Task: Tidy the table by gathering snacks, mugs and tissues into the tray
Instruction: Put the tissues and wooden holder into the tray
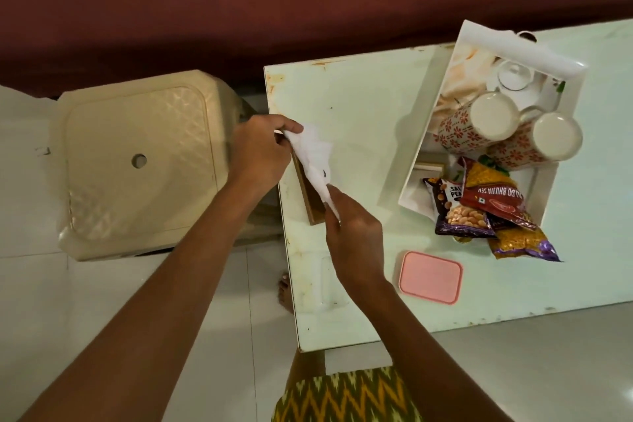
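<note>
Head view: tray holds two mugs and snack packets.

Pale green glossy tabletop lies open between the hands and the white rectangular tray. Tray packed: two red-flowered ceramic mugs at its middle, crinkly snack packets spilling over its near end. Pink rounded plastic lid box blocks the near-right stretch. Cream plastic stool crowds the table's left edge.

Dim warm indoor light, soft shadows, wide-angle bending at edges, slight blur.
</note>
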